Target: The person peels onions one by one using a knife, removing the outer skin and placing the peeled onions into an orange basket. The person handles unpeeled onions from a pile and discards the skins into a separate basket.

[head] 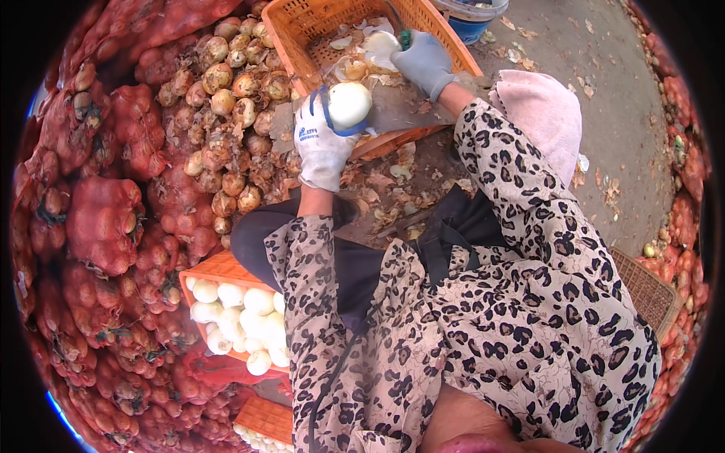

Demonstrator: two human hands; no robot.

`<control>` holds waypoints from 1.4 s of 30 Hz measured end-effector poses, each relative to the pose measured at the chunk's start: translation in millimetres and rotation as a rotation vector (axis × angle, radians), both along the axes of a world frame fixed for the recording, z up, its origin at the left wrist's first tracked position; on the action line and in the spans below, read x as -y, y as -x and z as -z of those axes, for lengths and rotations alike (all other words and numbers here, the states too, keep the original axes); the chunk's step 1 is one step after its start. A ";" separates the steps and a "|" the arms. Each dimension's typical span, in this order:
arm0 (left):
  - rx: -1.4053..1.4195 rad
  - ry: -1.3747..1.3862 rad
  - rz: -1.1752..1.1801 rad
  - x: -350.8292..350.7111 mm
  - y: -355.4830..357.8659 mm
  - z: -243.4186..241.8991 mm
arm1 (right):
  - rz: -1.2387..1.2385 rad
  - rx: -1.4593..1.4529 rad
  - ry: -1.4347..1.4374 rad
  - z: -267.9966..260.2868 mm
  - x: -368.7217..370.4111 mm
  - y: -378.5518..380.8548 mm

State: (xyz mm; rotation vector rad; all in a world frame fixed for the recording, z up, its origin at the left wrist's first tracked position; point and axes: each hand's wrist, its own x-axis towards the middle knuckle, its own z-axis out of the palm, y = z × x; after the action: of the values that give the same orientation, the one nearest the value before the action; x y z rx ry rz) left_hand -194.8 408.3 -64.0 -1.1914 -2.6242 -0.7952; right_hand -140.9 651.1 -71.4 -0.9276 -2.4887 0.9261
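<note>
My left hand [325, 139], in a white glove with blue trim, holds a peeled white onion [349, 105] near the front edge of the orange plastic crate [286, 42]. In a grey glove, my right hand [423, 63] is closed around a green handle [405, 39] over the crate; the rest of that tool cannot be made out. Just left of my right hand lies a pale onion [380, 44] among peeled skins. A board [413, 102] spans the near part of the crate, with a smaller brownish onion [355, 69] and scraps at its far edge.
Unpeeled onions [218, 78] are heaped at left beside red mesh sacks [105, 223]. An orange crate of peeled onions [204, 266] stands by my left leg. A bucket [470, 25] is at the top, a pink cloth [538, 113] at right, a brown crate [645, 291] behind.
</note>
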 end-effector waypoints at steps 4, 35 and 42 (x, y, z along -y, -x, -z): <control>0.041 0.048 -0.038 7.6 1.4 1.0 | -0.116 0.263 -0.205 -25.3 9.3 -10.3; -0.084 -0.055 0.092 -7.9 -3.3 2.0 | -0.679 0.356 -0.075 -33.1 30.7 55.0; -0.145 -0.003 -0.083 0.3 3.1 -14.5 | -0.476 0.267 0.034 -31.0 38.7 30.0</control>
State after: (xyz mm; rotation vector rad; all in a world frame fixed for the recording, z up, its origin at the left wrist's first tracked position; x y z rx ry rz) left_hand -197.9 408.0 -49.5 -1.0880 -2.5352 -0.6712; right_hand -171.0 612.4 -40.4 -0.4948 -3.0072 1.0407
